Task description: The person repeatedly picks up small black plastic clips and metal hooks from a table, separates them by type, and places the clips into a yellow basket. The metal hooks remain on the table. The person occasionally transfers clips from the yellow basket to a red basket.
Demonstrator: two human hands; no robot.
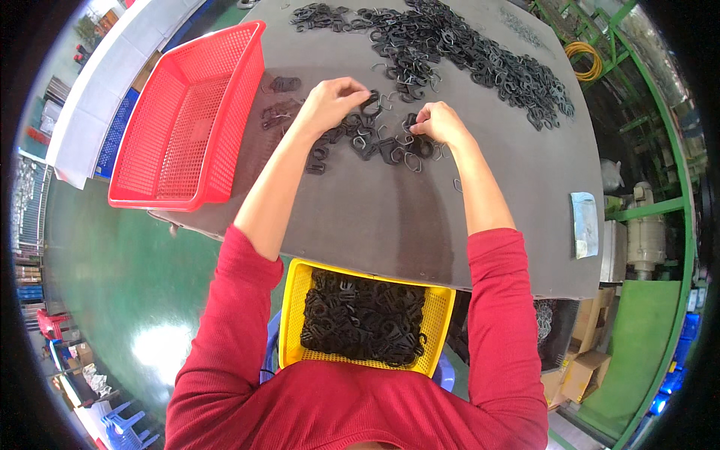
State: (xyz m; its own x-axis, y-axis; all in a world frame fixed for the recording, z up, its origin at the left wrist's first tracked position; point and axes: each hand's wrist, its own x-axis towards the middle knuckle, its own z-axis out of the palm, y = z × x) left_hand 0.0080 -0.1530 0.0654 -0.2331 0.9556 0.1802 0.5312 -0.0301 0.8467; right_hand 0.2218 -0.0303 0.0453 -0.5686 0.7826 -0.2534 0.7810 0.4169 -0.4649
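My left hand (331,101) and my right hand (437,122) reach over a dark grey table (390,217). A small pile of black plastic buckle pieces and thin metal wire clips (371,139) lies between them. The left hand's fingers pinch a black piece at the pile's top. Its neighbour, the right hand, is curled on a small piece at the pile's right side. A much larger heap of the same black pieces (457,52) is spread across the far side of the table.
An empty red mesh basket (187,120) sits on the table's left. A yellow mesh basket (296,315) holding black pieces rests near my lap. A white packet (585,223) lies at the right edge. Boxes, green racks and a yellow hose coil stand right.
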